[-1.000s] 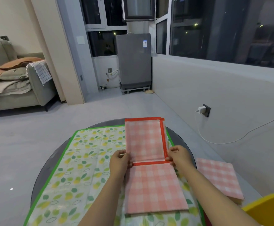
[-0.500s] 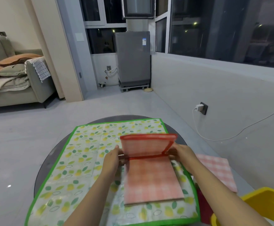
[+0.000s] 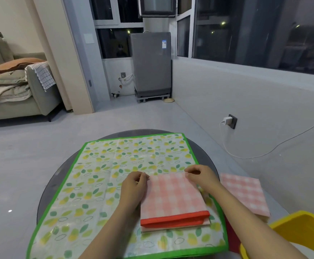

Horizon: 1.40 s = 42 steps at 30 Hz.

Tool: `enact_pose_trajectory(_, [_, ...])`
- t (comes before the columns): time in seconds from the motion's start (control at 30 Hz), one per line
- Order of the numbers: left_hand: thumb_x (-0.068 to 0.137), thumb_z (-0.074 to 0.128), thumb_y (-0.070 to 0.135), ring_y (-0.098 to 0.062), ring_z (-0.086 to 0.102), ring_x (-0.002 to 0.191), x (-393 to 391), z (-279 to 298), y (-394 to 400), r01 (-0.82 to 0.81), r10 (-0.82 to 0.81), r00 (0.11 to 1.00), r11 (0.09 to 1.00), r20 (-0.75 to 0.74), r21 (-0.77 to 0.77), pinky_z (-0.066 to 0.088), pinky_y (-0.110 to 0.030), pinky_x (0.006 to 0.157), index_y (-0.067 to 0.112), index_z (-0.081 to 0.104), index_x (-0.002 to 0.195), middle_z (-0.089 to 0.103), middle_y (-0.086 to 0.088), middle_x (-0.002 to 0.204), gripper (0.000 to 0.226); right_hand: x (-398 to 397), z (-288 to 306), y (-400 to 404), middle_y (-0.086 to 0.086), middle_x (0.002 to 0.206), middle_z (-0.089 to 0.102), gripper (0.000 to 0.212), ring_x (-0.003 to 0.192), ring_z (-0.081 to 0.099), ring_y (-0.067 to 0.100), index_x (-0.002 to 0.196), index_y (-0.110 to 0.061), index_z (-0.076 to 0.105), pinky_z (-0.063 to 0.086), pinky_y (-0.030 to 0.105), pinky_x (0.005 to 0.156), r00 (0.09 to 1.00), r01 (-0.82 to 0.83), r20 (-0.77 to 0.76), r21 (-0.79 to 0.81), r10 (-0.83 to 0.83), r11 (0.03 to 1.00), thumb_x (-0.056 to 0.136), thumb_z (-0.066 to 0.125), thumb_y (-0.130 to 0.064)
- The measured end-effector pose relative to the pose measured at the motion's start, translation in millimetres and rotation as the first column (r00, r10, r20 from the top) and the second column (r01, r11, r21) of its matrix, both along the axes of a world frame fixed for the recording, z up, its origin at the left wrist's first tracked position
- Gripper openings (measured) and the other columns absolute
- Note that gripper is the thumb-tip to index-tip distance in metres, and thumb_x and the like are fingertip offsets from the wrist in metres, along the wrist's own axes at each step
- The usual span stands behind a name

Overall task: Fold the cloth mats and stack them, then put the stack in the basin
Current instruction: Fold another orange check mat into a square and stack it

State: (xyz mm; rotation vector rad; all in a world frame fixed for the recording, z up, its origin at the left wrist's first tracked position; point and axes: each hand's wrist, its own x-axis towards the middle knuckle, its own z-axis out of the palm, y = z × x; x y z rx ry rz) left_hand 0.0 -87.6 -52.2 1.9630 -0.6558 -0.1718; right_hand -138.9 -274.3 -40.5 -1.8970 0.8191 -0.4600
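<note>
Pink checked cloth, thin and limp, lies folded at lower centre on the leaf-print mat (image 3: 100,176); this pink checked mat (image 3: 173,195) should crease easily. Our left hand (image 3: 133,186) and right hand (image 3: 201,176) pinch its far corners. Another folded mat (image 3: 245,193) and the yellow basin (image 3: 298,232) wait lower right.

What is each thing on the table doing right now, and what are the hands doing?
Pink checked mat: folded over, red edge nearest the person, lying on the leaf mat.
Leaf mat: spread flat and unfolded on the table.
Second pink mat: folded, lying to the right.
Yellow basin: nothing visible in the part shown.
Left hand: resting on the fold's left far corner.
Right hand: pinching the right far corner.
</note>
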Motion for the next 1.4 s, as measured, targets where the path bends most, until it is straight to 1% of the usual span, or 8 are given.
enact_pose_trajectory(0.1, [0.091, 0.049, 0.027, -0.015, 0.054, 0.101, -2.1, 2.2, -4.2, -0.055, 0.002, 0.96, 0.981, 0.278, 0.184, 0.04, -0.024, 0.081, 0.022, 0.07, 0.094, 0.066, 0.006, 0.103, 0.022, 4.3, 1.3, 7.2, -0.005, 0.111, 0.061, 0.022, 0.105, 0.054, 0.015, 0.106, -0.023, 0.068, 0.041, 0.023, 0.085, 0.988, -0.065, -0.155, -0.316, 0.016, 0.946, 0.086, 0.059, -0.021])
enact_pose_trajectory(0.2, [0.093, 0.042, 0.029, -0.015, 0.044, 0.124, -14.3, 11.3, -13.5, -0.054, -0.143, 0.86, 0.929, 0.489, 0.366, 0.029, -0.028, 0.104, 0.022, 0.061, 0.123, 0.056, 0.005, 0.132, 0.036, 11.3, 3.6, 19.4, -0.007, 0.135, 0.052, 0.035, 0.127, 0.041, 0.016, 0.127, -0.027, 0.056, 0.028, 0.027, 0.104, 0.955, -0.241, -0.287, -0.616, 0.071, 0.75, 0.094, 0.046, -0.027])
enact_pose_trajectory(0.37, [0.1, 0.022, 0.025, -0.016, 0.008, 0.146, -33.1, 3.3, -31.7, 0.092, -0.351, 0.877, 0.793, 0.329, 0.602, 0.002, -0.034, 0.12, 0.013, 0.014, 0.151, 0.012, -0.002, 0.159, 0.053, 19.8, -5.4, 45.0, -0.003, 0.156, 0.02, 0.047, 0.145, 0.013, 0.011, 0.148, -0.022, 0.024, 0.003, 0.029, 0.116, 0.863, -0.46, -0.472, -0.586, 0.18, 0.668, 0.101, 0.022, -0.027])
enact_pose_trajectory(0.63, [0.065, -0.02, 0.048, -0.012, -0.007, 0.146, -36.6, -16.8, -28.5, 0.047, -0.37, 0.857, 0.75, 0.36, 0.659, -0.012, -0.032, 0.116, 0.019, 0.002, 0.151, -0.003, 0.004, 0.159, 0.094, 13.5, -23.1, 51.5, -0.006, 0.159, 0.001, 0.066, 0.145, -0.007, 0.008, 0.151, -0.024, 0.005, -0.012, 0.03, 0.115, 0.825, -0.492, -0.55, -0.586, 0.13, 0.643, 0.09, -0.004, -0.049])
enact_pose_trajectory(0.87, [0.081, -0.005, 0.049, -0.015, -0.012, 0.146, -38.0, -17.1, -27.2, -0.019, -0.275, 0.912, 0.713, 0.304, 0.701, -0.011, -0.04, 0.118, 0.015, -0.001, 0.151, -0.007, -0.001, 0.159, 0.078, 12.8, -29.8, 48.3, 0.0, 0.158, -0.011, 0.075, 0.144, -0.016, 0.012, 0.15, -0.013, -0.005, -0.017, 0.034, 0.115, 0.816, -0.384, -0.578, -0.556, -0.01, 0.737, 0.088, -0.004, -0.056])
enact_pose_trajectory(1.03, [0.086, 0.002, 0.057, -0.026, -0.015, 0.145, -38.9, -15.5, -25.4, -0.116, -0.132, 0.952, 0.68, 0.276, 0.724, -0.013, -0.044, 0.116, 0.006, -0.007, 0.149, -0.013, -0.013, 0.157, 0.081, 14.5, -29.4, 49.0, 0.009, 0.157, -0.015, 0.103, 0.144, -0.018, 0.02, 0.148, -0.007, -0.008, -0.016, 0.037, 0.116, 0.814, -0.304, -0.574, -0.553, -0.09, 0.776, 0.062, -0.022, -0.061])
enact_pose_trajectory(1.2, [0.094, 0.014, 0.057, -0.033, -0.012, 0.145, -37.1, -14.9, -24.4, -0.199, 0.018, 0.966, 0.685, 0.257, 0.701, -0.009, -0.046, 0.118, -0.005, -0.007, 0.146, -0.01, -0.024, 0.156, 0.084, 11.4, -22.0, 50.9, 0.019, 0.156, -0.012, 0.078, 0.144, -0.015, 0.029, 0.147, 0.002, -0.007, -0.015, 0.041, 0.115, 0.77, -0.215, -0.605, -0.547, -0.204, 0.809, 0.095, 0.007, -0.054])
enact_pose_trajectory(1.4, [0.098, 0.034, 0.04, -0.025, 0.025, 0.141, -27.4, -14.6, -13.2, -0.266, 0.149, 0.951, 0.845, 0.273, 0.463, 0.016, -0.038, 0.117, 0.007, 0.04, 0.139, 0.033, -0.011, 0.15, 0.053, 7.9, -19.5, 44.9, 0.01, 0.155, 0.019, 0.059, 0.143, 0.012, 0.025, 0.143, -0.006, 0.025, 0.003, 0.04, 0.117, 0.867, -0.043, -0.445, -0.519, -0.226, 0.854, 0.099, 0.027, -0.045])
